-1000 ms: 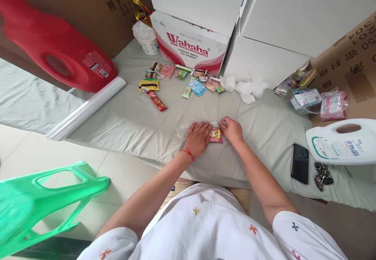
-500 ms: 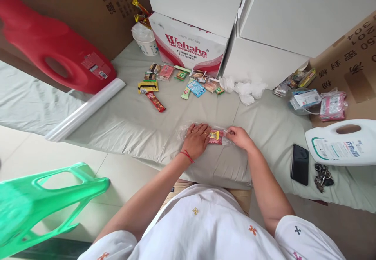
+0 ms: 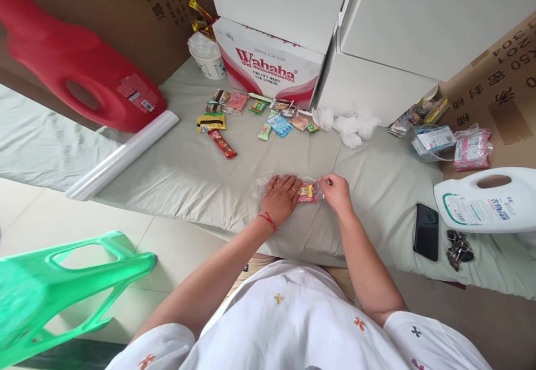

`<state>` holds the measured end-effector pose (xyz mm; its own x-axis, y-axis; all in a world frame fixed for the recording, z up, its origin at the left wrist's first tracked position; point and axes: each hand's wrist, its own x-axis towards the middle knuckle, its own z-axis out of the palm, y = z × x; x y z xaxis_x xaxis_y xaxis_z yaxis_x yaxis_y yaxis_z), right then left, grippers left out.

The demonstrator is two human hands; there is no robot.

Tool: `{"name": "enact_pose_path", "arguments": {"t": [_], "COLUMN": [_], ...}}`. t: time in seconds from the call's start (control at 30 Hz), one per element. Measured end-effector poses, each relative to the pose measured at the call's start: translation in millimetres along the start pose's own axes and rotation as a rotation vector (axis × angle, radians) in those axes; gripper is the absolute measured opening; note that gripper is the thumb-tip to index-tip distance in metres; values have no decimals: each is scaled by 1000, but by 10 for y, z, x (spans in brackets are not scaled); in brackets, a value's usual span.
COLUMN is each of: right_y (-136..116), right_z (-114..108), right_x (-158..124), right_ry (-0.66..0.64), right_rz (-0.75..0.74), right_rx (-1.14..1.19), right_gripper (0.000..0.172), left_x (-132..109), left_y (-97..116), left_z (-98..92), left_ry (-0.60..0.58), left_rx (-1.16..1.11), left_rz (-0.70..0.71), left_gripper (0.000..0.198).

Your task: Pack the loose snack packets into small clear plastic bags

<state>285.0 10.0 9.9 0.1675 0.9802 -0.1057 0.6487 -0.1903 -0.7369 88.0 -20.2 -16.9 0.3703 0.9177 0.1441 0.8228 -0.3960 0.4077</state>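
Observation:
My left hand (image 3: pixel 281 198) lies flat, fingers spread, over the left part of a clear plastic wrap (image 3: pixel 260 186) on the cloth-covered surface. Just right of its fingertips shows a red packet (image 3: pixel 309 197) with a small yellow packet (image 3: pixel 306 190) on top, both in the clear plastic. My right hand (image 3: pixel 336 190) pinches the plastic's right edge beside the red packet. Farther back lie several small snacks, among them a blue packet (image 3: pixel 280 125), a yellow one (image 3: pixel 210 123) and a red bar (image 3: pixel 222 144).
A roll of clear film (image 3: pixel 123 155) and a red jug (image 3: pixel 84 68) stand at the left, a green stool (image 3: pixel 75 280) below. Crumpled white plastic (image 3: pixel 350 130) lies behind my right hand. Phone (image 3: pixel 426 231), keys (image 3: pixel 459 250) and white bottle (image 3: pixel 489 200) are at the right.
My right hand has moved a little left, closer to the red packet, still pinching the plastic edge. My left hand has hardly moved.

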Motion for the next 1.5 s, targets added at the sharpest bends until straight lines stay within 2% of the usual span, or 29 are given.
{"name": "enact_pose_path", "arguments": {"t": [0.1,0.2,0.37,0.47,0.6,0.7,0.77,0.83,0.87,0.93,1.0,1.03,1.2,1.33,1.43,1.5], "right_y": [-230,-358,-210,-80,-38,-74,-87,-70,-50,9,75,105,163,73,-26,-72], "right_z": [233,407,456,485,543,503,415,289,220,94,18,6,122,209,242,266], "right_x": [-74,-242,-588,-748,-824,-828,-831,-827,-815,-766,-683,-635,-398,-182,-65,-64], "right_ry": [3,-34,-78,-124,-203,-259,-341,-433,-432,-288,-93,-49,-176,-243,-238,-175], "right_rz": [-73,-195,-476,-603,-603,-594,-634,-693,-699,-650,-589,-589,-643,-599,-568,-572], "right_rx": [-72,-171,-117,-152,-275,-356,-340,-208,-119,14,9,-39,-353,-451,-448,-431], "right_gripper": [25,30,51,55,62,61,53,36,29,27,32,35,51,53,50,48], "left_x": [-11,-20,-32,-57,-83,-64,-40,-19,-13,-10,-16,-19,-15,-12,-14,-6], "left_y": [20,22,-57,-135,-175,-127,-82,-50,-42,-42,-56,-65,-93,-103,-115,-121], "left_z": [22,41,45,20,-56,-101,-100,-75,-57,-19,10,19,23,22,39,59], "left_ry": [21,43,69,93,50,23,44,61,65,73,75,73,41,12,23,38], "left_rx": [7,1,-140,-246,-311,-294,-279,-268,-257,-224,-191,-178,-112,-82,-72,-80], "left_rz": [-23,-47,-89,-83,-16,-18,-63,-97,-102,-95,-80,-73,-68,-57,-64,-77], "left_gripper": [45,44,49,53,51,44,44,43,42,40,39,39,42,46,50,53]}}
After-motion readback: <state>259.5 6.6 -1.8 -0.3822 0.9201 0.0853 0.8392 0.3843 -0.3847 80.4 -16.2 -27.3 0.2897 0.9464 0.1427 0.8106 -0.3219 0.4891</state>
